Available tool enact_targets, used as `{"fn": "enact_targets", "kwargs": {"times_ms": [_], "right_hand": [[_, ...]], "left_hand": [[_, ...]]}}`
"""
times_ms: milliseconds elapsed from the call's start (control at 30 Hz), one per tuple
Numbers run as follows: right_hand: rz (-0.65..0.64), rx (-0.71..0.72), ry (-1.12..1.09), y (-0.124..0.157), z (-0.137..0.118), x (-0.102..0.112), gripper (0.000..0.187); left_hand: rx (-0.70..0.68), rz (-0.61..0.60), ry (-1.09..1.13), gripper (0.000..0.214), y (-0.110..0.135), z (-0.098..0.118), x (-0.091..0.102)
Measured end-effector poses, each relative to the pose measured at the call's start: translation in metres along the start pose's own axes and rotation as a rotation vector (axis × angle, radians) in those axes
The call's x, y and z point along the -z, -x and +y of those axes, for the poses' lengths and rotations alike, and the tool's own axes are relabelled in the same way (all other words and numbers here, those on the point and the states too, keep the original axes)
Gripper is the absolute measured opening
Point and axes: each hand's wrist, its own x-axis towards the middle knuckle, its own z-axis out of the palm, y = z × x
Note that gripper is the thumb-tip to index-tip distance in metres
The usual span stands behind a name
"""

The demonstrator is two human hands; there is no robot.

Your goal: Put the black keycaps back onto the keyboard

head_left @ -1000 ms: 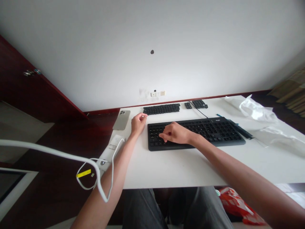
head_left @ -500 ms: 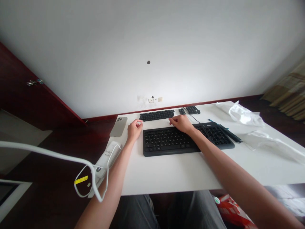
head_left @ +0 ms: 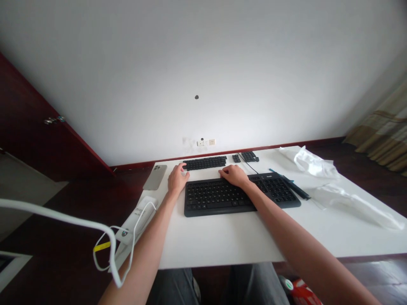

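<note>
The right hand's grip (head_left: 234, 176) is half open, its fingers curved and resting on the top rows of a black keyboard (head_left: 219, 197) without closing on anything. The left hand's grip (head_left: 178, 178) is also loosely curled and holds nothing visible. It sits just beyond the keyboard's top left corner, with its fingertips beside the left end of a strip of loose black keys (head_left: 205, 163); whether they touch it, I cannot tell. The keyboard lies flat on a white surface (head_left: 222, 248), keys up, its long axis running left to right and roughly parallel to the far wall. Past its top edge are the key strip, a small block of keys (head_left: 236, 158) and a second block (head_left: 249, 156) with a thin black cable (head_left: 248, 164). A phone (head_left: 154, 177) lies face down near the left edge, and a white box (head_left: 141, 216) lies nearer the person, under a white cable (head_left: 135, 231). A dark bar (head_left: 294, 187) lies just beside the keyboard's right end, and crumpled clear plastic (head_left: 313, 163) lies farther right.
</note>
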Motion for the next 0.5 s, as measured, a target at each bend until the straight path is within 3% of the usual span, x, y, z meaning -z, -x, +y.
{"fn": "enact_targets", "kwargs": {"times_ms": [200, 500], "right_hand": [[0.008, -0.018, 0.009, 0.000, 0.001, -0.002, 0.039], [0.010, -0.032, 0.034, -0.003, 0.001, -0.006, 0.039]], "left_hand": [[-0.160, -0.025, 0.011, 0.027, -0.006, 0.001, -0.001], [-0.165, 0.010, 0.141, 0.024, -0.012, -0.009, -0.009]]}}
